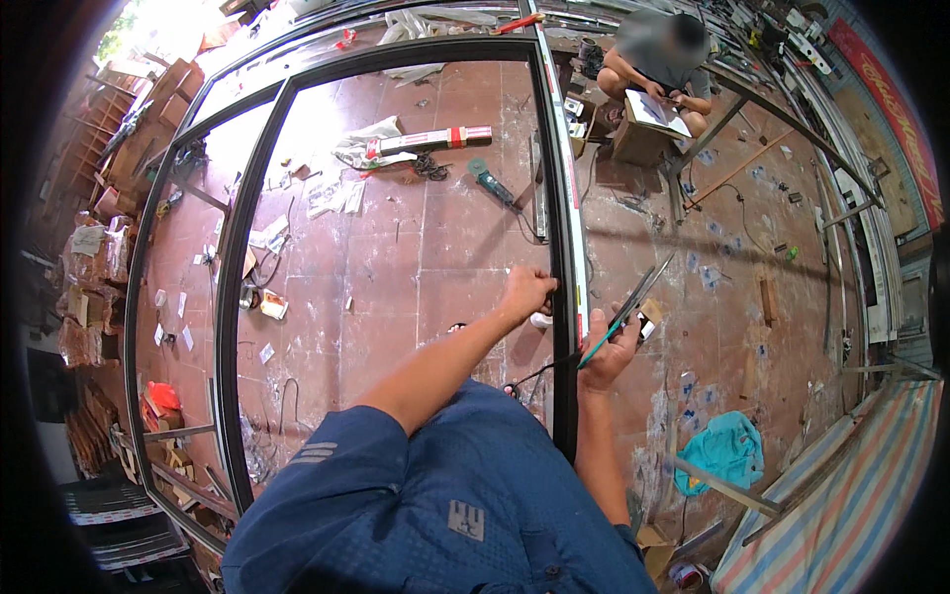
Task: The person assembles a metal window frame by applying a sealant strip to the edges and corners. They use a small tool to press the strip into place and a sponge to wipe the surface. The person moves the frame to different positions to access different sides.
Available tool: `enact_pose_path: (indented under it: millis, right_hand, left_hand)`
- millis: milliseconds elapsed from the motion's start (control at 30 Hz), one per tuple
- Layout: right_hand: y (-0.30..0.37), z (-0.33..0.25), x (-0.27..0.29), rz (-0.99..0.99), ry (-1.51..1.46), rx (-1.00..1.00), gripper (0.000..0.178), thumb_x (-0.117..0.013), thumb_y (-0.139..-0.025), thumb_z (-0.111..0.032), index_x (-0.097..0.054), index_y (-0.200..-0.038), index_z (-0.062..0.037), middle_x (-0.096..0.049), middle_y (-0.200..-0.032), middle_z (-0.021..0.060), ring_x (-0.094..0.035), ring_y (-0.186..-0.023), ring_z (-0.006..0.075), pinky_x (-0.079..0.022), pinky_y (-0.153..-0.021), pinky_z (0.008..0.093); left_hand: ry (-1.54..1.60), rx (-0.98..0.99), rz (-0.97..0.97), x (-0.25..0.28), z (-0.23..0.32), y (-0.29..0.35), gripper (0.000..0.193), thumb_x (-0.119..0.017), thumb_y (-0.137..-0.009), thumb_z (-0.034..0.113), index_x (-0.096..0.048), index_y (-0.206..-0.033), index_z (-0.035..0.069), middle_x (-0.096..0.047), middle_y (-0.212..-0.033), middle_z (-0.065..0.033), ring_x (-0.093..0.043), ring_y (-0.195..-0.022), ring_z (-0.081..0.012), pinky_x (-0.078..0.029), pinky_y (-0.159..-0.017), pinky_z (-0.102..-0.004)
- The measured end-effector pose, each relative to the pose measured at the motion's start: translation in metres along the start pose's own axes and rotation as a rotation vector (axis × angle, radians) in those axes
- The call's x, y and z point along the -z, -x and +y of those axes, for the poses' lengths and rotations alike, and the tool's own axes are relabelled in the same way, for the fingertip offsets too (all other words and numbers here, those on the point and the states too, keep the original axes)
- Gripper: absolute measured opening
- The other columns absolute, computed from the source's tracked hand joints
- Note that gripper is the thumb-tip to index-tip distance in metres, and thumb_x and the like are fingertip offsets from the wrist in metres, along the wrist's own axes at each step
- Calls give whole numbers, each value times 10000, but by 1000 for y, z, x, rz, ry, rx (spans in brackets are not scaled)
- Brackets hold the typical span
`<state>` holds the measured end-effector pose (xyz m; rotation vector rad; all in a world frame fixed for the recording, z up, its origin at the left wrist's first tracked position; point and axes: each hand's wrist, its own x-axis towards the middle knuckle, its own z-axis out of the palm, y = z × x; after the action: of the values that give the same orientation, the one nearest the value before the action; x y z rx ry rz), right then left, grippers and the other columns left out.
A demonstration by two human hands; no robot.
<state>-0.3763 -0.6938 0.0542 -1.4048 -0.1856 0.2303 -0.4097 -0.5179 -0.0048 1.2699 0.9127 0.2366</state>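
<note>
A large black metal frame [560, 198] lies flat above the tiled floor. My left hand [525, 291] presses on the inner edge of its right-hand bar, fingers curled against the black rubber strip [539, 372] that trails down from there. My right hand [612, 346] is just right of the same bar and grips a pair of scissors [633, 302] with teal handles, blades pointing up and to the right. My blue sleeve fills the lower middle of the view.
An angle grinder [490, 182] and a long red-and-white box [432, 140] lie on the floor inside the frame. A person [661, 69] sits at the top right with papers. A teal cloth [726, 448] lies lower right beside a striped tarp [841, 495]. Clutter lines the left wall.
</note>
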Motion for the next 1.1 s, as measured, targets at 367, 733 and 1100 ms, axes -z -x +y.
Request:
enact_pose_path:
  millis: [367, 733, 1100]
  right_hand:
    - [1, 23, -4, 52, 7, 69, 361, -770, -946, -50, -587, -1255, -22, -598, -1057, 12, -567, -896, 81, -469, -792, 230]
    - [-7, -15, -161, 182, -14, -29, 341, -785, -935, -92, -599, -1214, -35, -549, -710, -25, -474, -459, 56, -345, -411, 218]
    - [-40, -9, -292, 31, -137, -98, 371, -742, -962, -89, -542, -1261, -4, -574, -676, 36, -470, -457, 88, -346, -392, 227]
  left_hand:
    - [-70, -16, -202, 28, 3, -33, 358, -705, -971, 299, -678, -812, -20, -686, -685, -103, -684, -591, -206, -543, -534, -342]
    - [-758, -39, -1478, 104, 37, -28, 493, -748, -940, 448, -675, -1171, 19, -725, -1177, -178, -686, -1081, -263, -516, -957, -402]
    - [-683, -629, -671, 200, 121, -89, 366, -774, -828, 279, -621, -1061, 42, -689, -969, -215, -687, -1020, -412, -553, -825, -464]
